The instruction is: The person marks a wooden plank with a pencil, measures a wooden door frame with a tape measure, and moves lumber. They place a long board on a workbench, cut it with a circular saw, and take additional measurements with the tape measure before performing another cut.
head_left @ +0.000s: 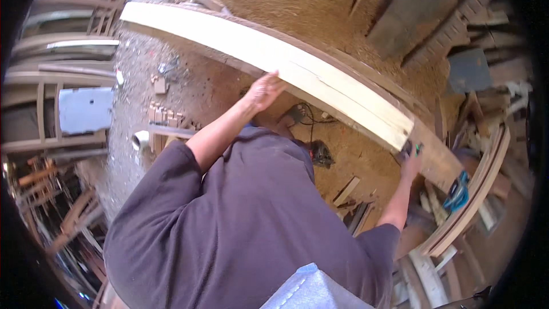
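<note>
A long pale wooden plank [297,71] lies slantwise in front of me, from the far left down to the right, on top of a browner board [434,154] that shows past its right end. My left hand [266,91] is closed on the plank's near edge, around the middle of its length. At the plank's right end my right hand [410,163] is closed around a small dark object with a bit of green; its kind is unclear. A teal tool [457,191], seemingly a power tool, rests near the board's right end.
Sawdust covers the ground [337,154], where a dark corded tool [321,154] and offcuts [346,190] lie. Small wood blocks [163,114] sit at left, beside wooden frames [43,109]. Long curved-looking timbers [474,194] stand at right; a grey sheet [423,8] lies far right.
</note>
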A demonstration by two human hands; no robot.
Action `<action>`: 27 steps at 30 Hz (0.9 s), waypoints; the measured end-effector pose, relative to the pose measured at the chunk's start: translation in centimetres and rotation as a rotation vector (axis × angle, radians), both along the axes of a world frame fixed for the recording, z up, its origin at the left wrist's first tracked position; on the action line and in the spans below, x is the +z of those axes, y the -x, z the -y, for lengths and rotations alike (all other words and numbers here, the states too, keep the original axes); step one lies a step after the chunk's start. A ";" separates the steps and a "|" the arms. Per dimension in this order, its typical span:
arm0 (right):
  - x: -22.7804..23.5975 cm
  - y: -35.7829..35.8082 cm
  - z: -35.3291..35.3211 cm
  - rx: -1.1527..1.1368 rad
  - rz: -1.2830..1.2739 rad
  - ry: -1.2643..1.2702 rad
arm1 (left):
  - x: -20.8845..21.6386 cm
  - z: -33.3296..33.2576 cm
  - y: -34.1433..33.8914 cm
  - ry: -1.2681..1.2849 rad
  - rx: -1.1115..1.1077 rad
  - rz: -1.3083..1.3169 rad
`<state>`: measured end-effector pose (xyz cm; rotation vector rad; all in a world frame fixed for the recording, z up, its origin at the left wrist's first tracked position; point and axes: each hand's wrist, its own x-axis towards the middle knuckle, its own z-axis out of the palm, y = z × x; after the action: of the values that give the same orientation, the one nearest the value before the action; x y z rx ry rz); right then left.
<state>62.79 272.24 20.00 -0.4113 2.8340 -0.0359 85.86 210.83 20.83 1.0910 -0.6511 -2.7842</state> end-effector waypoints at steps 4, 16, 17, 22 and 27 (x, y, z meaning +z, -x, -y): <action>3.6 -1.3 -14.9 -0.284 -0.477 -0.152 | -1.2 -5.4 3.6 -0.182 -0.151 -0.058; 8.0 -9.0 6.8 -0.701 -0.461 0.790 | -5.5 -16.2 5.4 -0.307 -0.275 -0.095; 7.7 -9.4 9.2 -0.722 -0.408 0.890 | -5.3 -15.9 5.1 -0.293 -0.359 -0.079; 5.1 -11.4 17.3 -0.843 0.107 1.389 | 0.5 -8.6 2.8 0.252 -1.023 0.041; 5.5 -12.9 26.1 -0.629 0.500 1.332 | 2.6 8.0 -2.1 1.564 -0.680 0.296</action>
<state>75.74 246.17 25.53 0.2645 1.9247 -1.8404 88.01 202.84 23.44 0.8242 -2.7991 -1.3083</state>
